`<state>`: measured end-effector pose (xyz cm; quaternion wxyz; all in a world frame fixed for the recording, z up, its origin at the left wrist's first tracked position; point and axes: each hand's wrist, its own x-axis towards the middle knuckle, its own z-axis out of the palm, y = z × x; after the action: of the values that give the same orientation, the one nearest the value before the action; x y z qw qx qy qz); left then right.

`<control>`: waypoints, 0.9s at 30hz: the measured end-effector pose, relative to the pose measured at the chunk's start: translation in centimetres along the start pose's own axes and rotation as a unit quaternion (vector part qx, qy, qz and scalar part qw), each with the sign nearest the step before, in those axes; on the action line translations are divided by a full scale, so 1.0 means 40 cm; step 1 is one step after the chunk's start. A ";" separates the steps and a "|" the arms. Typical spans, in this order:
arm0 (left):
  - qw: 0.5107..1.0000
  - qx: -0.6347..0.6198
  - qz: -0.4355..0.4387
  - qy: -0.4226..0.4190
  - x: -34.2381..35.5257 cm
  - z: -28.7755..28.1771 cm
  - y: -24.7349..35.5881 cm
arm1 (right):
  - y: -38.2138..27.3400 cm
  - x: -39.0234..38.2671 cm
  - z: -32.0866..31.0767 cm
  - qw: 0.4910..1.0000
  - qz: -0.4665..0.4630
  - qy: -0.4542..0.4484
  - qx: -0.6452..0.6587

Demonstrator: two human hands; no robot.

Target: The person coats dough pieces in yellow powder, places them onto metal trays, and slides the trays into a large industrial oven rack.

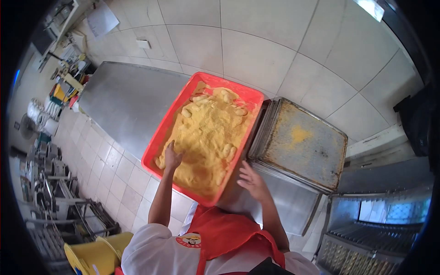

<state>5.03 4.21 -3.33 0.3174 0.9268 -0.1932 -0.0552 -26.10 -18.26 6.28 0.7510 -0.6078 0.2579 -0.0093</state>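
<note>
A large red plastic tub [156, 142] stands in front of me on a metal table, heaped with yellow crumbs or meal [206, 123]. Pale dough pieces [229, 151] lie along the sides of the heap, some partly buried. My left hand [173, 157] is over the tub's near left part, fingers apart, close above the crumbs and holding nothing I can see. Outside the tub, just off its right wall, my right hand [253, 182] hangs with fingers spread and nothing in it.
Right of the tub is a stack of worn metal baking trays [316, 142], the top one dusted yellow. The steel table [133, 101] runs left along a tiled wall. A rack with trays [362, 247] stands at lower right, yellow bins [94, 254] at lower left.
</note>
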 end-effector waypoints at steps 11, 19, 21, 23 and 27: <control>0.998 -0.055 0.008 0.016 0.452 0.132 0.096 | 0.161 0.493 0.254 0.885 -0.130 0.417 0.160; 0.919 -0.172 0.107 -0.340 0.453 0.090 0.178 | -0.064 0.729 0.229 0.929 0.064 0.319 0.176; 0.897 -0.128 0.123 -0.405 0.536 0.033 0.242 | -0.054 0.725 0.137 0.956 0.043 0.285 -0.043; 0.923 -0.050 0.169 -0.341 0.646 0.066 0.243 | -0.070 0.751 -0.002 0.945 -0.030 0.323 -0.038; 0.955 0.030 0.151 -0.253 0.792 0.265 0.203 | -0.033 0.910 -0.133 0.923 0.004 0.358 -0.137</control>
<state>29.13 -20.13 -6.13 0.2352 0.8516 -0.4063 -0.2334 3.71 -35.34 -6.88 0.5178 -0.6598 0.5111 -0.1878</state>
